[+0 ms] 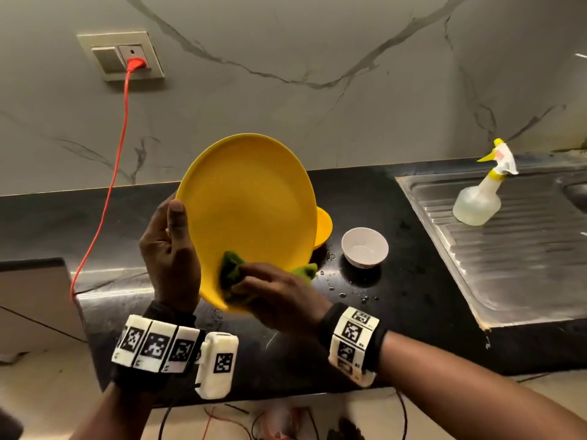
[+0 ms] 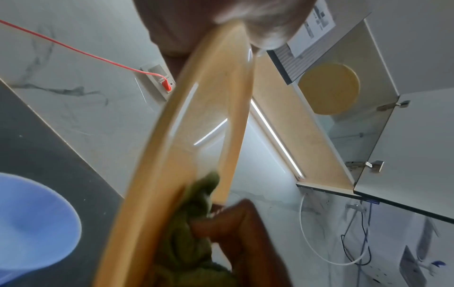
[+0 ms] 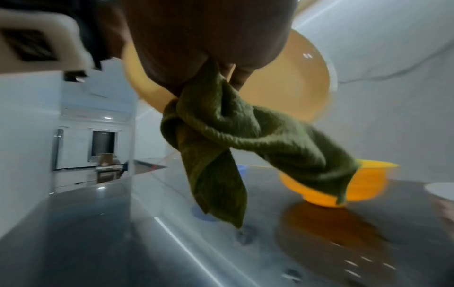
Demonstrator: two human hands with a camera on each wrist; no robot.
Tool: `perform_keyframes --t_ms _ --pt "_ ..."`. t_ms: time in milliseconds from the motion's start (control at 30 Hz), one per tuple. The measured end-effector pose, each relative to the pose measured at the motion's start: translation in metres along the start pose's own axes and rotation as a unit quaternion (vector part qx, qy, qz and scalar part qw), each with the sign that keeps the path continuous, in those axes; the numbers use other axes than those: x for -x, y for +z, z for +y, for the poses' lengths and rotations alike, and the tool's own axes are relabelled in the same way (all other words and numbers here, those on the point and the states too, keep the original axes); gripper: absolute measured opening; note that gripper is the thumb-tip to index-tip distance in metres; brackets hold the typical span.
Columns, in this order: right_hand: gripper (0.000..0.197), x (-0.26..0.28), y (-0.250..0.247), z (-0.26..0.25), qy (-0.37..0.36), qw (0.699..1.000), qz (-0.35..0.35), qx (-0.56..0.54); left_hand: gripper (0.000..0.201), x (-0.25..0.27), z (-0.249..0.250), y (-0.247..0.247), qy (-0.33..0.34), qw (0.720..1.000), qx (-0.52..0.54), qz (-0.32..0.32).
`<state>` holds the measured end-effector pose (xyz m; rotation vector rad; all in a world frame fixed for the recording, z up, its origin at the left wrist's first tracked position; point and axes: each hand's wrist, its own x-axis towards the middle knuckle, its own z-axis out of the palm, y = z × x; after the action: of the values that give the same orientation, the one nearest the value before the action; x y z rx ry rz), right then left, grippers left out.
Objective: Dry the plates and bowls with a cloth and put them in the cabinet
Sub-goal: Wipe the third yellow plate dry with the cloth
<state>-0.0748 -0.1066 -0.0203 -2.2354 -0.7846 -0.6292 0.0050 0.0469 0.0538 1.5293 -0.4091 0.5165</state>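
Observation:
A yellow plate (image 1: 251,211) is held tilted above the black counter, face toward me. My left hand (image 1: 170,246) grips its left rim, thumb on the front. My right hand (image 1: 276,293) holds a bunched green cloth (image 1: 232,271) against the plate's lower edge; loose ends of the cloth (image 3: 221,139) hang down below the hand. Behind the plate an orange bowl (image 1: 323,227) sits on the counter, and a small white bowl (image 1: 364,247) stands to its right. In the left wrist view the plate (image 2: 176,155) runs edge-on, and an open wall cabinet (image 2: 349,124) above holds a pale yellow plate (image 2: 329,89).
A steel sink drainboard (image 1: 521,258) with a spray bottle (image 1: 482,192) lies at the right. Water drops (image 1: 346,290) dot the black counter (image 1: 413,265). A red cable (image 1: 111,185) hangs from the wall socket (image 1: 127,57). A blue bowl (image 2: 32,221) sits on the counter at the left.

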Motion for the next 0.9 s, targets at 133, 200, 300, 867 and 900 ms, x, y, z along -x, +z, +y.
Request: perform_keyframes --t_ms 133,200,300,867,900 --pt "0.022 0.001 -0.028 0.048 0.117 0.987 0.009 0.109 0.040 -0.002 0.004 0.000 0.015 1.000 -0.026 0.001" --pt "0.021 -0.012 -0.047 0.069 0.187 0.970 0.046 0.151 0.038 0.001 0.007 0.004 0.012 0.999 -0.031 -0.009" --pt "0.018 -0.040 -0.075 0.085 0.204 0.954 0.098 0.197 0.036 0.009 0.011 0.011 -0.008 0.999 -0.044 -0.028" --pt "0.036 -0.074 -0.030 0.008 0.019 0.993 0.117 0.027 0.061 0.010 0.008 0.024 -0.060 0.994 -0.005 -0.097" --pt "0.035 -0.082 -0.038 0.015 0.023 0.989 0.137 0.053 0.057 0.009 0.009 0.024 -0.054 0.993 -0.008 -0.102"
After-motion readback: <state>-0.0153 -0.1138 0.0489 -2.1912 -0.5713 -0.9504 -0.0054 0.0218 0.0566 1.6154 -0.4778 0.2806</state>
